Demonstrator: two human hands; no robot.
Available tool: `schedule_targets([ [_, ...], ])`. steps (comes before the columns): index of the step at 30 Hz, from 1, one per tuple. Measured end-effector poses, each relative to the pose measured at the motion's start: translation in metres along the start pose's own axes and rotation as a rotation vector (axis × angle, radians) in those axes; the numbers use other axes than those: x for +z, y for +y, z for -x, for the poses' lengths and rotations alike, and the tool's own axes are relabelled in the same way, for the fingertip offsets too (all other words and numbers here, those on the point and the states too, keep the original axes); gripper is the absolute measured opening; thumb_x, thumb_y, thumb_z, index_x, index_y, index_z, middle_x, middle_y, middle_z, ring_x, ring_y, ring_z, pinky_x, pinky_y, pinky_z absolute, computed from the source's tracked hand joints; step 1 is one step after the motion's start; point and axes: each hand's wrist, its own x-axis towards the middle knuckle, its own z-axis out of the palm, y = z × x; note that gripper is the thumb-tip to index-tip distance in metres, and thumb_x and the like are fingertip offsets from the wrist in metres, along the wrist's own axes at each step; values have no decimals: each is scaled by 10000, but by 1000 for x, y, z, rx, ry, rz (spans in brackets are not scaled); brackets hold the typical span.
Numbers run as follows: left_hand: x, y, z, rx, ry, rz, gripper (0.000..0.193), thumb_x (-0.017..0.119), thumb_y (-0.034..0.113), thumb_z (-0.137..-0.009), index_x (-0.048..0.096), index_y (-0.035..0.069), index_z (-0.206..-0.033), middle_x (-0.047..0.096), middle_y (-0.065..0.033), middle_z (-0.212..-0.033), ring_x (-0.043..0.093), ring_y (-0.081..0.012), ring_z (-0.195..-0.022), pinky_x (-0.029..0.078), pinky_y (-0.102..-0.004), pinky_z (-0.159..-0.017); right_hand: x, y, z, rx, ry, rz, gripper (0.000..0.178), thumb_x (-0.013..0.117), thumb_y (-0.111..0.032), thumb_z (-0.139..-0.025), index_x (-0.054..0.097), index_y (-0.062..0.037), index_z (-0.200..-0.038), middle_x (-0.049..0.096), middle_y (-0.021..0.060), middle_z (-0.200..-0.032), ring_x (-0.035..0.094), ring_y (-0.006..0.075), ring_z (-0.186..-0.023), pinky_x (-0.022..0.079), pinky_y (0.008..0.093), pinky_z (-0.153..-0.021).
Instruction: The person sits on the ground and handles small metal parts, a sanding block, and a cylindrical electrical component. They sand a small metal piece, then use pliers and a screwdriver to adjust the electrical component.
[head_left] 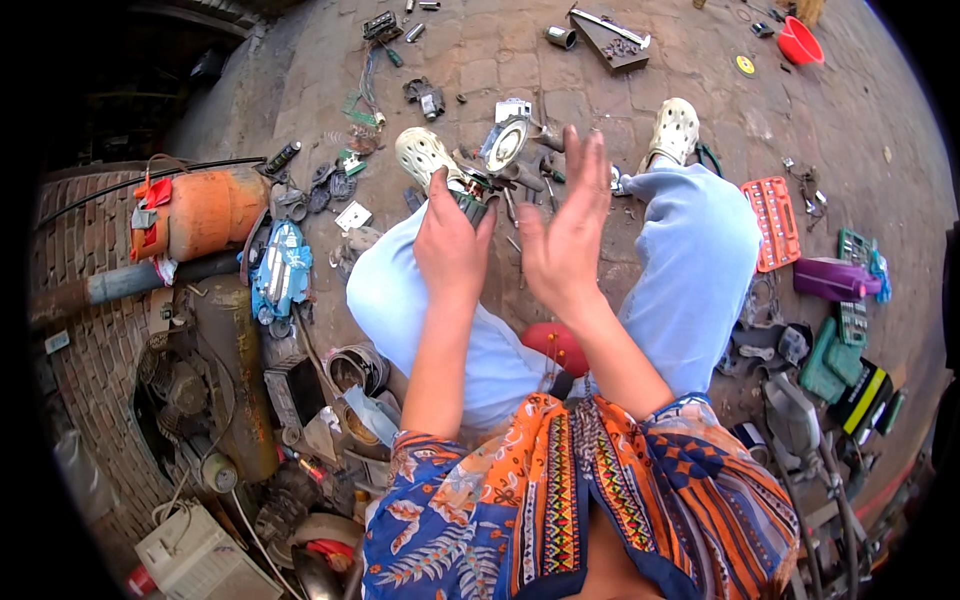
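Observation:
My left hand (448, 245) is closed round a dark green, ribbed piece (470, 207) of a power tool, with coppery and metal parts showing at its far end; my palm hides much of it. Held up beside it, my right hand (568, 235) has its fingers stretched out and nothing in it. Just beyond both hands is a round, pale-rimmed metal disc (506, 144). I cannot tell whether it touches the held piece. Small metal parts and thin tools lie on the brick ground around my feet, partly behind my fingers.
An orange gas cylinder (215, 220) lies at the left, near a blue-wrapped bundle (283, 270) and piled machine parts. At the right are an orange socket case (771, 224) and a purple case (835, 279). A metal tray (612, 45) and a red bowl (799, 42) stand farther off.

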Motion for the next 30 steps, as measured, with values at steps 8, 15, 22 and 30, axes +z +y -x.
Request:
schedule_targets([
  [8,9,-9,4,64,61,-85,644,721,199,-747,400,-46,-1249,595,-238,-1076,596,-408,-939,492,-429,-739,5,-9,5,25,-164,379,974,700,-284,-758,98,137,-1396,239,292,-1442,177,417,-1376,129,522,-1116],
  [15,12,-11,0,-16,64,-76,640,722,238,-760,403,-42,-1239,596,-247,-1061,594,-415,-932,483,-442,-733,10,-12,15,43,-247,326,864,683,-259,-769,196,94,-1389,308,264,-1409,229,390,-1364,145,511,-1116],
  [22,10,-10,-1,-51,10,-35,679,713,285,-780,378,-43,-1271,584,-268,-1089,579,-431,-958,465,-448,-782,2,3,7,346,146,-940,427,422,-200,-954,311,39,-1291,434,174,-1210,458,288,-1194,301,404,-1054],
  [30,14,-13,0,-46,-21,-81,686,710,294,-780,382,-57,-1269,591,-260,-1083,593,-411,-957,483,-429,-781,9,1,12,234,50,-609,574,484,-190,-932,201,67,-1362,395,229,-1292,491,332,-1178,308,433,-1047],
])
